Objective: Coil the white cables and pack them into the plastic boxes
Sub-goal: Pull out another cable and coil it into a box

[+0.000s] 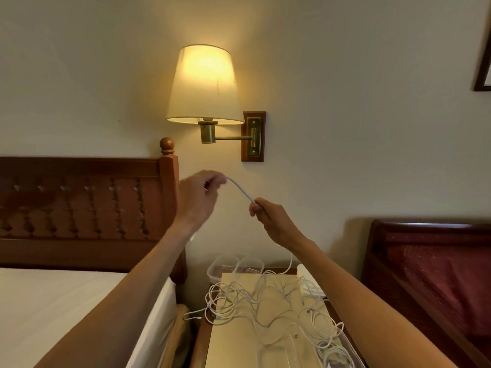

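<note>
- White cables (265, 301) sprawl in a loose tangle across the bedside surface (233, 341) in the head view, with no finished coil to be seen among them.
- One cable (240, 189) is raised in front of the wall, a short span of it stretched between the two hands; the left hand (198, 197) pinches one end with curled fingers, and the right hand (268, 217) pinches it lower down, the rest trailing toward the pile.
- Clear plastic boxes (225, 264) stand at the far edge of the surface, and another box (342, 349) at the near right holds some cable, coiled or loose I cannot tell.
- Judged from this, the job is at an early stage: one cable is just being started, most lie uncoiled, and the far boxes look unfilled.
- A lit wall lamp (203, 83) hangs above, between two wooden headboards (87, 197).
</note>
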A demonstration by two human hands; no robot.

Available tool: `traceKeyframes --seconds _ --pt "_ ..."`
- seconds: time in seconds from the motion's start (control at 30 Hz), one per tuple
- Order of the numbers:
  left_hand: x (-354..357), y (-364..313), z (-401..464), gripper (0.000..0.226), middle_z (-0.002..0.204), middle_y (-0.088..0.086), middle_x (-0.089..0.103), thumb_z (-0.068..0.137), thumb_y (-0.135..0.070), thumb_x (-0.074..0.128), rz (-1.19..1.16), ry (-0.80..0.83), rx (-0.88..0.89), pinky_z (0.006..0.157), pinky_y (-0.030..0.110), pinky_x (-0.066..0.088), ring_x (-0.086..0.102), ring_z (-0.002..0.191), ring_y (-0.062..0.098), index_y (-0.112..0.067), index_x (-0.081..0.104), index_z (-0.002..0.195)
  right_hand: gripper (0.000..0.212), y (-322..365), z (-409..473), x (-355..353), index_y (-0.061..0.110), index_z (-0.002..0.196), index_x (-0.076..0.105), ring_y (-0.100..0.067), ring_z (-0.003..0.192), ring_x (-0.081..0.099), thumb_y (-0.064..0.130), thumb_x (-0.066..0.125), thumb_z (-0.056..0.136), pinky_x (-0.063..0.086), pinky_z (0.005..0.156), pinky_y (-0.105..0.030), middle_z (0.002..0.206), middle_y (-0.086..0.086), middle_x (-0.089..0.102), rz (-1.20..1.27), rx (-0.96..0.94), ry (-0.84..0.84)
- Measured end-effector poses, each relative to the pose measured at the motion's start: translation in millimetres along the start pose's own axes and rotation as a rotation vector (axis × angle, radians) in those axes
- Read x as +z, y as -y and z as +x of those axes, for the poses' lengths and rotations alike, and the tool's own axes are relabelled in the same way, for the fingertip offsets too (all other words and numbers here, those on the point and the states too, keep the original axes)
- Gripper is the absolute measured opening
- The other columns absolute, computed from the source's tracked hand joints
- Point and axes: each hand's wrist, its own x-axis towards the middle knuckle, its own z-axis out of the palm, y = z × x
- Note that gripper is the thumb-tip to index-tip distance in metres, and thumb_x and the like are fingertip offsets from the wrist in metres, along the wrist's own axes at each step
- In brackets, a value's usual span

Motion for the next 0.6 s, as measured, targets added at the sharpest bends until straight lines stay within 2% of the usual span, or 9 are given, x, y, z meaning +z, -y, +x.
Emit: traceKeyframes --seconds 0.1,0.17,0.2,0.3,0.33,0.4,0.47,0.53,0.6 --pt "-35.4 6.2 14.7 0.015 0.083 -0.001 0.067 0.096 -0.014 0.059 -0.143 -0.297 -0.209 0.062 0.019 0.052 0.059 0.064 0.006 -0.019 0.072 0.095 0.029 -30.8 -15.9 0.5 0.015 0.08 0.055 -0.01 0.062 0.044 0.014 0.038 0.104 0.038 0.064 -0.027 0.071 -0.006 0.054 -0.019 0.162 0.028" --pt "-55.8 11.5 21.3 0.014 0.086 0.001 0.069 0.096 -0.021 0.06 -0.12 -0.356 -0.274 0.068 0.029 0.058 0.064 0.067 0.013 -0.019 0.073 0.1 0.031 -39.1 -16.6 -4.7 0.016 0.078 0.055 -0.01 0.059 0.048 0.011 0.038 0.103 0.043 0.062 -0.033 0.068 -0.004 0.054 0.023 0.255 0.0" --pt "-61.3 14.2 23.5 0.016 0.091 0.003 0.071 0.097 -0.019 0.059 -0.025 -0.257 -0.301 0.07 0.031 0.058 0.066 0.067 0.016 -0.017 0.072 0.105 0.032 -37.0 -12.3 -8.3 0.015 0.078 0.057 -0.009 0.057 0.05 0.008 0.037 0.102 0.048 0.062 -0.036 0.066 -0.004 0.054 0.061 0.28 -0.042" --pt "-64.7 16.7 20.5 0.029 0.101 0.016 0.072 0.096 -0.002 0.05 0.318 0.268 -0.553 0.076 0.034 0.059 0.072 0.072 0.024 -0.003 0.063 0.122 0.03 -18.5 13.7 -16.2 0.009 0.084 0.061 -0.011 0.057 0.053 0.005 0.037 0.101 0.055 0.062 -0.037 0.066 -0.004 0.054 0.118 0.285 -0.17" --pt "-63.3 14.0 18.4 0.033 0.102 0.02 0.071 0.095 0.001 0.048 0.369 0.351 -0.615 0.075 0.036 0.06 0.073 0.072 0.026 0.001 0.058 0.126 0.029 -10.3 24.3 -17.4 0.008 0.085 0.062 -0.013 0.059 0.052 0.007 0.038 0.101 0.055 0.061 -0.037 0.067 -0.003 0.054 0.104 0.263 -0.183" --pt "-54.0 6.2 17.0 0.041 0.117 0.02 0.066 0.094 0.003 0.044 0.291 0.315 -0.548 0.059 0.031 0.06 0.07 0.064 0.024 0.0 0.049 0.135 0.027 5.4 42.1 -16.5 0.008 0.086 0.064 -0.013 0.061 0.05 0.011 0.042 0.102 0.052 0.062 -0.036 0.068 0.002 0.053 0.064 0.202 -0.157" --pt "-35.4 -4.6 14.4 0.047 0.126 0.006 0.056 0.099 -0.001 0.04 0.053 0.228 -0.408 0.048 0.023 0.053 0.067 0.06 0.022 -0.01 0.041 0.144 0.026 18.3 53.1 -11.9 0.009 0.087 0.065 -0.009 0.063 0.048 0.014 0.044 0.102 0.046 0.063 -0.027 0.069 0.008 0.053 0.038 0.133 -0.111" --pt "-15.2 -12.2 9.0 0.042 0.123 0.001 0.056 0.103 -0.011 0.041 -0.014 0.279 -0.294 0.057 0.031 0.057 0.07 0.07 0.027 -0.014 0.041 0.145 0.025 28.9 59.0 -6.3 0.007 0.089 0.066 -0.007 0.065 0.049 0.014 0.045 0.102 0.042 0.065 -0.02 0.071 0.011 0.053 0.01 0.075 -0.079" --pt "-1.0 -4.8 5.5 0.028 0.109 0.009 0.069 0.103 -0.017 0.044 -0.035 0.292 -0.277 0.058 0.037 0.057 0.07 0.064 0.024 -0.013 0.059 0.127 0.025 34.9 60.6 -4.3 0.006 0.09 0.066 -0.007 0.066 0.05 0.013 0.045 0.102 0.042 0.064 -0.018 0.071 0.013 0.053 -0.011 0.032 -0.084"
